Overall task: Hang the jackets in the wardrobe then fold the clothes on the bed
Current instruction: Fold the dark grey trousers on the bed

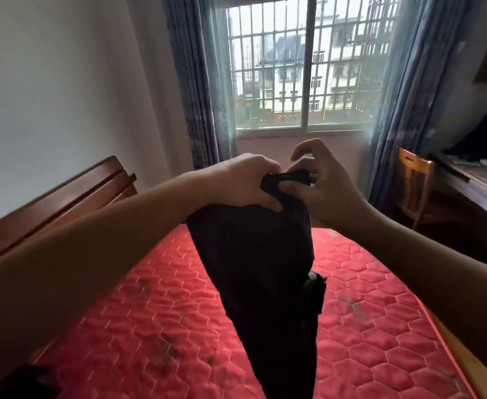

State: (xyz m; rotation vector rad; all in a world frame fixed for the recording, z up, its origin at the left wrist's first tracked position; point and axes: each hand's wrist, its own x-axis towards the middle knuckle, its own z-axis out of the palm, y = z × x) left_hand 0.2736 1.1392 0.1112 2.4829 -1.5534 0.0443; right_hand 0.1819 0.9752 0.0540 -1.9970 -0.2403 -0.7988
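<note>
As viewed over the bed [150, 312], left to right: wooden headboard [49, 208] at far left, against the wall. Dark cloth [26, 381], blurred, at the near-left corner of the red quilted mattress. Left hand [245, 182] raised at centre, fingers [269, 168] curled tight round the top of a black garment [254, 269]. Garment held off the bed, hanging lengthwise above its middle; kind cannot be told. Right hand [326, 188] just beside, thumb pinching the garment's top band, index finger lifted clear. Barred window [303, 67] behind. Chair [415, 174] and tabletop [478, 182] at far right.
</note>
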